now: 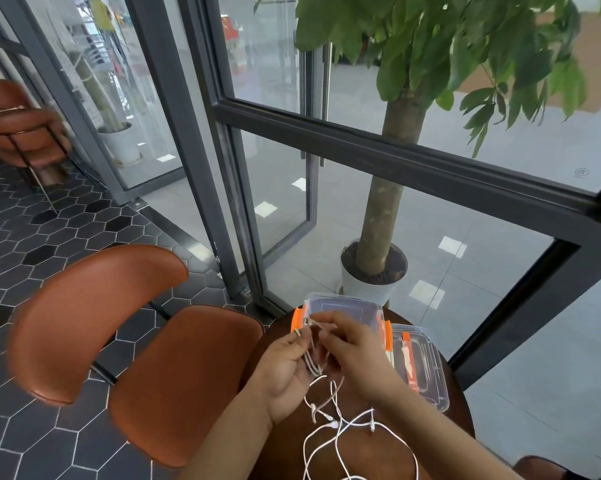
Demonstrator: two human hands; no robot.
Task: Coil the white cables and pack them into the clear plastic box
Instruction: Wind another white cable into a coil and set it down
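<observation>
— So, where's the cable (330, 420)?
— Looped in the left hand (287, 368), right hand (352, 351) pinching its strands; the rest trails on the table (451, 427).
— And the box (344, 311)?
— Just behind the hands.

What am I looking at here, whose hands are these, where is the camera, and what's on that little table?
This is one picture from a camera worn on a person's head, looking forward and down, so the hands are the wearer's own. No machine is involved. The left hand holds a few loops of white cable, and the right hand pinches the same cable near the top. The loose rest of the cable trails in tangles over the dark round table. Behind the hands sits a clear plastic box with orange clips, and to its right lies what looks like its lid. A brown chair stands on the left, and a potted tree behind the glass.
</observation>
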